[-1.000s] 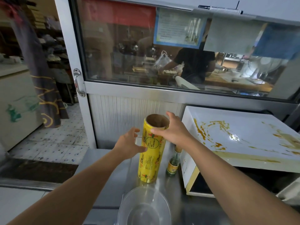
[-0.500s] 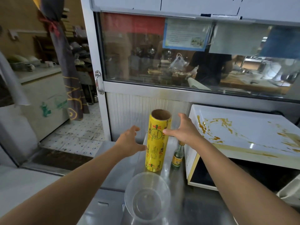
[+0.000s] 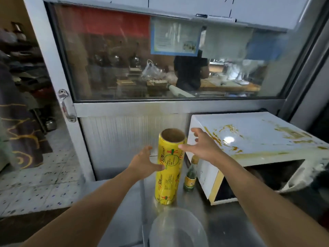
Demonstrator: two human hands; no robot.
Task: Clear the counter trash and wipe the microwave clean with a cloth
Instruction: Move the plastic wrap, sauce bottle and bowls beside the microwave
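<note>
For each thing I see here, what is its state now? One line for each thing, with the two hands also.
Yellow roll: upright on the counter, top end open.
Left hand: fingers spread, thumb touching the roll's side.
Right hand: open, fingers spread beside the roll's top.
Microwave: top stained brown, door open.
Small bottle: upright between roll and microwave.
Clear bowl: upright, looks empty.

Both arms outstretched; left hand (image 3: 144, 162), right hand (image 3: 201, 146) fingers spread.

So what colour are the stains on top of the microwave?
Yellowish-brown smears across the white microwave top, seen in the head view.
</note>
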